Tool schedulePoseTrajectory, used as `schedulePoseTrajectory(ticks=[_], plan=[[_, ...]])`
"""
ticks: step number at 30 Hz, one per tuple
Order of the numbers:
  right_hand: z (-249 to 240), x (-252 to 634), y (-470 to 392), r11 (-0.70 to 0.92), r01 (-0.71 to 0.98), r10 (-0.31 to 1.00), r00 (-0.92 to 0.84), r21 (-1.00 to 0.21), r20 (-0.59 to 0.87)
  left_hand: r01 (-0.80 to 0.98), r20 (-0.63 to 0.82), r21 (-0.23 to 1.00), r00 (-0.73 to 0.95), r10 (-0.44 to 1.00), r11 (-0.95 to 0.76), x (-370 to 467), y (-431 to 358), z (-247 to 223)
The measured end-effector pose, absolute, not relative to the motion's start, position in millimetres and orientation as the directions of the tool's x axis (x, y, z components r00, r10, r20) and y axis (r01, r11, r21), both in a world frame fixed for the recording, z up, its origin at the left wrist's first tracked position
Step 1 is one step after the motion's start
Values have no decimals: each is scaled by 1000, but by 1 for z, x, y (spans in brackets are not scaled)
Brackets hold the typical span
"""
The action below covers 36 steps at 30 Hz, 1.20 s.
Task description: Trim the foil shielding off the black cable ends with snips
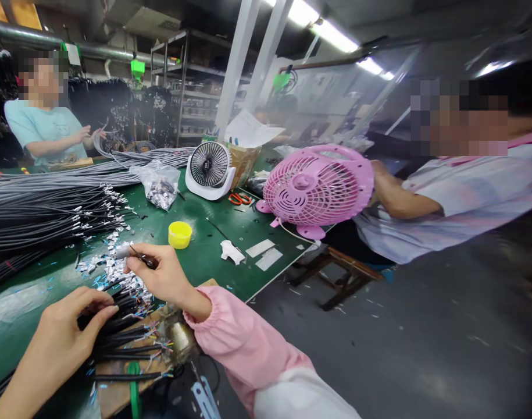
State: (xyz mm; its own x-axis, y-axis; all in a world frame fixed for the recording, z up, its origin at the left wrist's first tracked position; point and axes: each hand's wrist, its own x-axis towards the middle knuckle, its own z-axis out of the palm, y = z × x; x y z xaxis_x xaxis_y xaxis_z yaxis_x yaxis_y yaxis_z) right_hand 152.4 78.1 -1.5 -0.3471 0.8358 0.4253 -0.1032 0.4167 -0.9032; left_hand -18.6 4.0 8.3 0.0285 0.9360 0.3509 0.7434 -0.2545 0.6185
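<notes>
My left hand [76, 329] is at the lower left, thumb and fingertips pinched around a black cable in the row of black cables [126, 352]. Those cables lie over a wooden board [111, 398], with coloured wires showing at their stripped ends. Above the board, my right hand [161, 270] is closed on a thin dark tool [144, 258], which is partly hidden by the fingers; a grey covering wraps one fingertip. White and blue scraps [117, 269] are heaped beside my right hand. A green clamp handle [134, 390] stands at the board's front.
Black cable bundles [34, 224] fill the left side. On the green table [213, 256] are a yellow ring [179, 234], a plastic bag [159, 183], a white fan [209, 169], orange scissors [239, 198] and a pink fan [320, 189]. One person sits at right, another stands at far left.
</notes>
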Motion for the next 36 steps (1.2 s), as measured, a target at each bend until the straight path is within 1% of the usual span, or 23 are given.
schedulePoseTrajectory(ticks=[4, 8, 11, 15, 17, 19, 21, 22, 23, 25, 27, 28, 30, 32, 34, 35, 36], plan=[[0, 154, 77, 417, -67, 837, -361, -906, 412, 729, 288, 633, 91, 953, -260, -19, 1, 13], [0, 155, 75, 442, -47, 818, -387, -896, 425, 753, 274, 618, 63, 960, -226, -14, 2, 8], [1, 155, 73, 458, -46, 804, -404, -888, 436, 757, 257, 615, 75, 964, -222, -5, 5, 1], [1, 154, 71, 486, -53, 781, -420, -872, 461, 731, 219, 649, 85, 972, -210, 5, 7, -3], [-1, 154, 71, 502, -56, 778, -407, -863, 479, 691, 235, 696, 34, 971, -193, 6, 6, -3], [-5, 154, 70, 532, -63, 769, -381, -844, 514, 631, 264, 760, -77, 962, -158, 6, 5, -2], [-9, 154, 69, 615, -77, 713, -371, -785, 595, 546, 256, 830, -191, 948, -114, 4, 2, -1], [-12, 154, 68, 671, -83, 662, -380, -737, 645, 494, 236, 864, -228, 945, -97, 4, 1, -1], [-14, 154, 67, 729, -96, 599, -390, -678, 700, 441, 212, 894, -251, 945, -84, 4, 0, 0], [-20, 154, 63, 800, -103, 518, -380, -591, 766, 342, 171, 937, -278, 945, -69, 3, -2, 0], [-24, 154, 60, 827, -89, 502, -326, -555, 801, 259, 153, 964, -331, 931, -66, 2, -2, 0], [-26, 154, 58, 824, -61, 517, -325, -563, 792, 224, 148, 972, -366, 919, -67, 1, -2, 0], [-29, 155, 56, 809, -45, 512, -437, -586, 740, 163, 143, 983, -431, 891, -78, -2, 0, -1], [-31, 156, 55, 808, -95, 423, -593, -581, 685, 121, 149, 987, -476, 867, -103, -3, 1, -2], [-32, 156, 56, 814, -151, 323, -686, -561, 652, 93, 163, 987, -504, 848, -134, -3, 0, -3], [-32, 157, 56, 810, -147, 316, -705, -567, 635, 85, 173, 985, -513, 841, -150, -3, 0, -3], [-32, 157, 57, 800, -120, 346, -708, -588, 616, 81, 182, 983, -520, 835, -164, -2, -2, -3]])
